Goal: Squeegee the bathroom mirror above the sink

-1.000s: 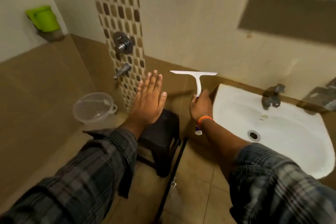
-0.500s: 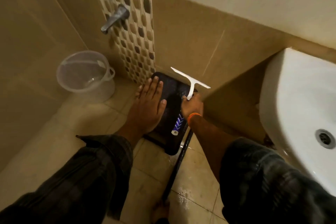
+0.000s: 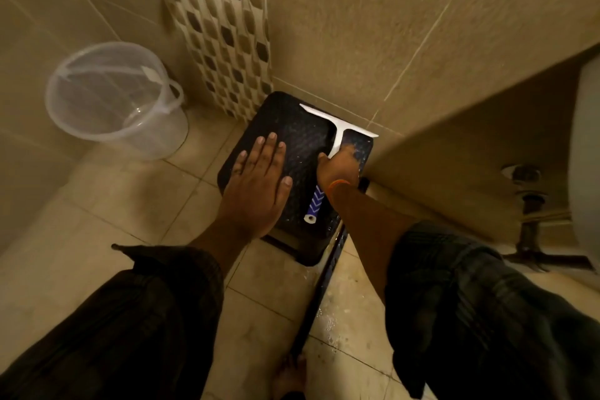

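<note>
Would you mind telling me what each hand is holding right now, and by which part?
The right hand grips the squeegee by its handle, over the black stool. The left hand holds nothing, fingers spread flat.

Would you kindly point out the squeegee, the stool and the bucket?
squeegee (image 3: 337, 130), head view, white neck just below the blade.
stool (image 3: 292, 127), head view, bare textured black top.
bucket (image 3: 97, 117), head view, translucent side wall.

Dark plaid shirt sleeves (image 3: 487, 295), rolled up to the forearms; an orange band (image 3: 338, 184) circles the right wrist; one bare foot (image 3: 289, 373).
</note>
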